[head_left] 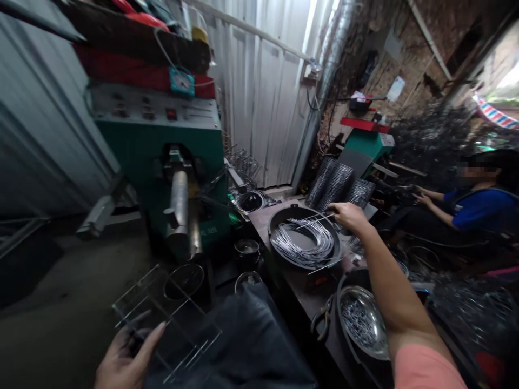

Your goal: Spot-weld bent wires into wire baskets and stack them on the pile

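- One camera, worn on the person's head, looks forward and down.
- The left hand (125,356) and right hand (351,216) sit close in the near foreground, left hand lowest.
- It faces along a workbench (263,221) running from near to far.
- A green wire-working machine (190,162) looms close on the left, with a corrugated metal wall (259,108) behind it.
- A seated co-worker (482,210) appears farther off on the right.
- A wide lens bends the walls.

Dim workshop around me, daylight coming through an opening (505,81) at upper right, pale glare on the corrugated metal wall (259,108), deep shadow on the floor (68,281), fisheye bending at the edges, my left hand (125,359) softly blurred
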The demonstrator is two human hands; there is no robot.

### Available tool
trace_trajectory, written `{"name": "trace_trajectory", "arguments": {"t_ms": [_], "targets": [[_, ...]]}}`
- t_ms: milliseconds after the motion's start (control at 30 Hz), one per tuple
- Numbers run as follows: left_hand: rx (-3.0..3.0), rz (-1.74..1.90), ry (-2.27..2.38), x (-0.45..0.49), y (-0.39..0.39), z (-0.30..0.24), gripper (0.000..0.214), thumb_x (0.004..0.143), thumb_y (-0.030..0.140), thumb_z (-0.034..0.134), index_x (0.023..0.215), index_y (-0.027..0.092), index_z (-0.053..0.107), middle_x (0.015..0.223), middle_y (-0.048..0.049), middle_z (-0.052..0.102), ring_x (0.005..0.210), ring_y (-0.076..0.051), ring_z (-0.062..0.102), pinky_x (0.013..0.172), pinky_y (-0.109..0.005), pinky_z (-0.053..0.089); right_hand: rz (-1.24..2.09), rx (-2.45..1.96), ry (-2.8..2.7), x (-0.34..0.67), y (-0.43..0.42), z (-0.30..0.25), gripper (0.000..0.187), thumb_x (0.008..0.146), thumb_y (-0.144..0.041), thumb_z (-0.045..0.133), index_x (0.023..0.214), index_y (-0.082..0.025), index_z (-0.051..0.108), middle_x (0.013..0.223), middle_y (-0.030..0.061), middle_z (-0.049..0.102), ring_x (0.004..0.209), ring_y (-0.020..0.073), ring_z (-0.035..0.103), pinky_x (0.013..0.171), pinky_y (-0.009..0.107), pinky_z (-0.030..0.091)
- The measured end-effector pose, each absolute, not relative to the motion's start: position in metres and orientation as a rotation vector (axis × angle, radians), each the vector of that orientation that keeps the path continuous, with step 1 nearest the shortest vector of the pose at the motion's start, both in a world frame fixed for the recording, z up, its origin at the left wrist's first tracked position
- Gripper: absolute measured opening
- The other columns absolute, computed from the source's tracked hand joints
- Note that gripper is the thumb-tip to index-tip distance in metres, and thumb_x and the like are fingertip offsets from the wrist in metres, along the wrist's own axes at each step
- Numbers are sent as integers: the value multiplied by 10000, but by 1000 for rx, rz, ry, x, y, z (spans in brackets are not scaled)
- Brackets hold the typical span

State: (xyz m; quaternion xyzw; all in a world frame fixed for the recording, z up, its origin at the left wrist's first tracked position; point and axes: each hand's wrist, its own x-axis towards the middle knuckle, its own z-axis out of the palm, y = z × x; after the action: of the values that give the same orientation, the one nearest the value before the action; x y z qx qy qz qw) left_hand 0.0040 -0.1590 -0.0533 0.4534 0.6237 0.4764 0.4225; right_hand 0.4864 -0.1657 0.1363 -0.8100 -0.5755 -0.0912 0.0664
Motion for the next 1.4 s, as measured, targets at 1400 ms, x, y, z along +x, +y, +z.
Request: {"name": "trace_trajectory", "arguments": {"t_ms": [1400], "targets": [[874, 1203, 1080, 8, -59, -51, 541, 529, 288, 773, 1039, 161, 643, 662, 24, 590, 642, -98, 528, 669, -224, 422, 491, -1249, -1908, 312, -25, -61, 180, 842, -295, 472, 886, -228, 633, 840, 38, 625, 841, 182, 556, 777, 317, 431]]}}
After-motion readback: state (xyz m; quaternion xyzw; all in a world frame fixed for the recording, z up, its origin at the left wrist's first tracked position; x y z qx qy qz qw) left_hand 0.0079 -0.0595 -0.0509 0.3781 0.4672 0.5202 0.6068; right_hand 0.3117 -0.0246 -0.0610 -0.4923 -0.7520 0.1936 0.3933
